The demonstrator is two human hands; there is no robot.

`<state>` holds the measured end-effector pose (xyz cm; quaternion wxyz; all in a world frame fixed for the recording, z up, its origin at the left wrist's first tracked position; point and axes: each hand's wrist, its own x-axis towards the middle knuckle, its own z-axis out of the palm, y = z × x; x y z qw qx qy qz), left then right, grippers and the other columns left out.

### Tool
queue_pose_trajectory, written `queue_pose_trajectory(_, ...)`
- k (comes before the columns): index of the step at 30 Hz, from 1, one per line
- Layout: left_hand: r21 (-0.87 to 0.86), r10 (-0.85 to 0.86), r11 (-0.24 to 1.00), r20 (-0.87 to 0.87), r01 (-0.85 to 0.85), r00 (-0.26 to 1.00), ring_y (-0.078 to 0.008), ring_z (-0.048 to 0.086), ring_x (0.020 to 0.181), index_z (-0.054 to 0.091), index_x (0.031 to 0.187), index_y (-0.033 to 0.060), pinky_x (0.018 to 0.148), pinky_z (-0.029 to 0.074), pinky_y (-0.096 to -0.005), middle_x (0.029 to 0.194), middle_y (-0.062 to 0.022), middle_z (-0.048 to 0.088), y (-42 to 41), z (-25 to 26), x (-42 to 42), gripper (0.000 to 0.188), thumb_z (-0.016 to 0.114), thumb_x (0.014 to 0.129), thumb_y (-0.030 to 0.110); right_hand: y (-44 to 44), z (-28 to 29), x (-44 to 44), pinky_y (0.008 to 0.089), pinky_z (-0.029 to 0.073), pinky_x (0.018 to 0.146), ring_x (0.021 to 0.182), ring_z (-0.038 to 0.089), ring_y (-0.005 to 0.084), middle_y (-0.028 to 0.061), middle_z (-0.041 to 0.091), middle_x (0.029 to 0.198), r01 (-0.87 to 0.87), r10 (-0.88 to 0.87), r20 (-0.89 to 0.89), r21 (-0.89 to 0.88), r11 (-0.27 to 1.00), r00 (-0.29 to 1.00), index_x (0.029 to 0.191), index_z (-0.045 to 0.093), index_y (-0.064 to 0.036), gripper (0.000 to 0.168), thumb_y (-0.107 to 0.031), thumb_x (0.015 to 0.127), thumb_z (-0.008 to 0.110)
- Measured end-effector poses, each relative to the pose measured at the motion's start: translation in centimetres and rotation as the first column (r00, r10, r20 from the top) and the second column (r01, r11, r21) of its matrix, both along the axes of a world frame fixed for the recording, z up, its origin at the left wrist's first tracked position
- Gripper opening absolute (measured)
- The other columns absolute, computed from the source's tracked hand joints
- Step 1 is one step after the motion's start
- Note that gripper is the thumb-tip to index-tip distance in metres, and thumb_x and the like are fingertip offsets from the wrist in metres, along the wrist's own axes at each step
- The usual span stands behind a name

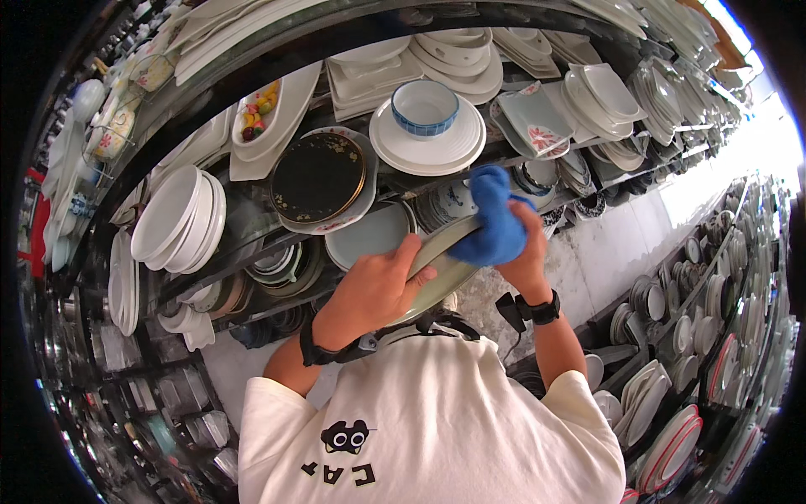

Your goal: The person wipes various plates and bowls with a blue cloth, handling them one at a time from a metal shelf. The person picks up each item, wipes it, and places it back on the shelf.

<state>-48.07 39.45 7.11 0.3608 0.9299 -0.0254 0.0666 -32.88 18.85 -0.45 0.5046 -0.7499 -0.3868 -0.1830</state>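
My left hand [371, 293] grips the near left rim of a large pale green plate [434, 286], thumb over the edge. A blue cloth [494, 227] is bunched in my right hand [529, 252] and lies against the plate's far right rim. The plate is tilted in front of my chest, partly hidden by the cloth and my hands. Beyond it, on the shelf, a blue-and-white bowl [425, 107] stands on stacked white plates [384, 142], and a black plate with gold trim [319, 177] rests on a larger patterned plate.
Stacked white bowls [167, 217] stand on the shelf at left. A lower shelf holds a grey-blue square plate [371, 236] and more bowls. Floral square dishes [535, 120] lie at upper right. Behind me at right, another rack holds red-rimmed plates [670, 447]. Pale floor [604, 264] shows between the racks.
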Motion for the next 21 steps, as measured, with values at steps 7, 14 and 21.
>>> queue_pose_trajectory(7,-0.044,0.056,0.998,0.163,-0.050,0.985,-0.0397,0.065,0.070,0.046,0.112,-0.0005,0.057,0.050,-0.0424,0.078,-0.0196,0.063,0.8,3.0,-2.4,0.043,0.063,0.094,0.034,-0.4,-2.3,0.1,0.0345,0.042,0.102,0.116,0.054,0.0189,0.0077,0.057,0.125,0.014,0.289,-0.707,0.389,0.921,0.645,0.133,0.044,-0.003,0.076,-0.005,0.067,0.082)
queue_pose_trajectory(14,-0.409,0.053,0.912,0.028,-0.037,0.998,-0.0325,0.070,0.082,0.047,0.126,0.0029,0.076,0.053,-0.0368,0.095,-0.0173,0.068,2.3,0.9,-5.0,0.057,0.069,0.088,0.040,-0.3,3.7,-0.9,0.0342,0.046,0.094,0.105,0.059,0.0188,0.0094,0.061,0.116,0.144,-0.101,-0.185,0.238,0.960,0.978,0.126,0.048,-0.004,0.075,-0.015,0.064,0.089)
queue_pose_trajectory(21,-0.433,-0.076,0.898,0.018,0.076,0.997,-0.0312,0.071,0.082,0.046,0.140,0.0091,0.078,0.054,-0.0357,0.097,-0.0155,0.070,3.8,3.1,-4.4,0.062,0.069,0.086,0.027,-0.4,7.6,-2.5,0.0364,0.052,0.081,0.087,0.066,0.0268,0.0127,0.066,0.098,0.033,-0.015,0.291,-0.059,0.998,0.957,0.118,0.055,-0.003,0.057,-0.018,0.072,0.085)
